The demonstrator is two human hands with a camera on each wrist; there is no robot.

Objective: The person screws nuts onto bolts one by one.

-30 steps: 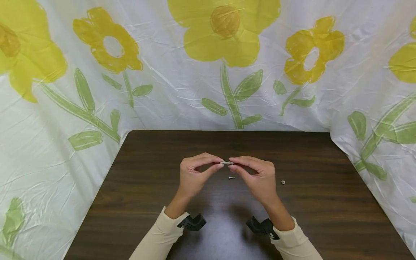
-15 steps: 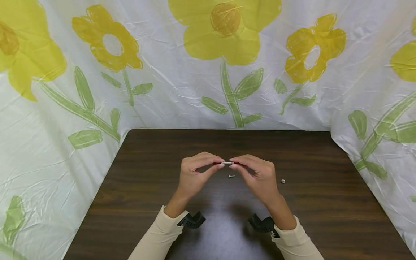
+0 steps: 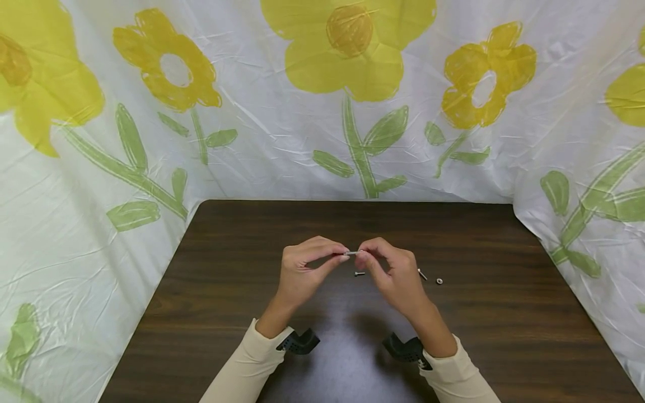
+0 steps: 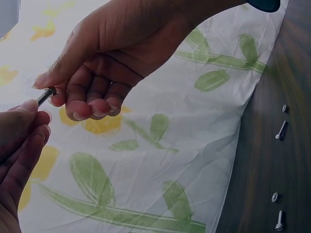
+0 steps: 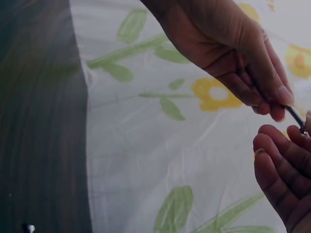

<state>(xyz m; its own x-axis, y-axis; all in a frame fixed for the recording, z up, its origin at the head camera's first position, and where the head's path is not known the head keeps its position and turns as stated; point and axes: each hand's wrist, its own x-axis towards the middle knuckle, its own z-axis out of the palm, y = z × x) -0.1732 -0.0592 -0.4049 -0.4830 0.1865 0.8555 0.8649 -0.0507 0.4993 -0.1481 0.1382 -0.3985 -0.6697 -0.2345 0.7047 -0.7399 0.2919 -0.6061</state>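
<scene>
Metal bolt [image 3: 352, 253], a slim shiny rod, is held above the wood-grained tabletop [image 3: 227, 291], its long axis roughly parallel to the tabletop's far edge. The left hand [image 3: 304, 270] pinches one end, the right hand [image 3: 399, 274] the other, darker and thicker; their grip partly hides both.

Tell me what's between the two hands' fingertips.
A silver bolt spans from the left hand to the right hand; the head view shows it.

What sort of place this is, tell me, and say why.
Probably a makeshift recording or work booth: a flower-print sheet hangs behind and beside a dark table, black devices sit at both wrists, and a small bolt is in hand.
</scene>
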